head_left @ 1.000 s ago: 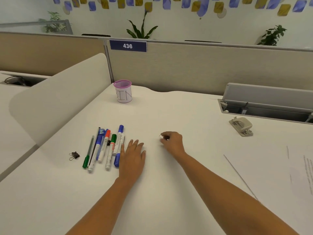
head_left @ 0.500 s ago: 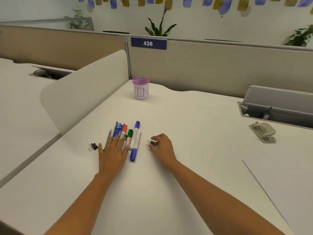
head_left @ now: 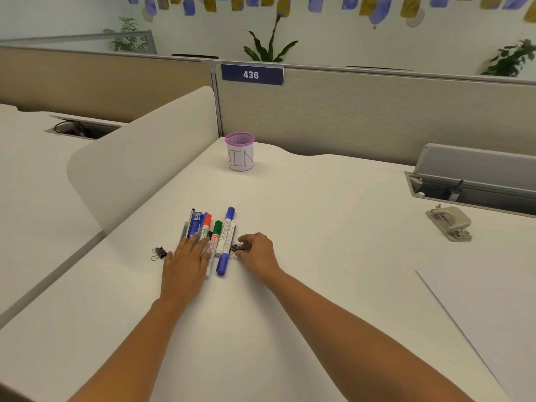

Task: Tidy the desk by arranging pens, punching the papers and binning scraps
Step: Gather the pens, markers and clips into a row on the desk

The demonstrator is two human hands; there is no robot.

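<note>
While my left hand (head_left: 185, 265) lies flat on the pens (head_left: 224, 236), my right hand (head_left: 256, 250) pinches a binder clip (head_left: 234, 248). Pens are likely light and roll-prone; grip mid-barrel.

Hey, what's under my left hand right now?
The left hand lies flat over the near ends of the leftmost pens; their far ends stick out past it. Whatever else lies beneath the palm is hidden.

the right grip (head_left: 256, 250), pinching a binder clip (head_left: 235, 248), slid left across the counter (head_left: 319, 227) from well clear of the pens (head_left: 207, 227) until the clip sat just beside the blue marker (head_left: 226, 242). the left grip (head_left: 185, 262) moved from the marker's right side onto the leftmost pens, fingers flat.
</note>
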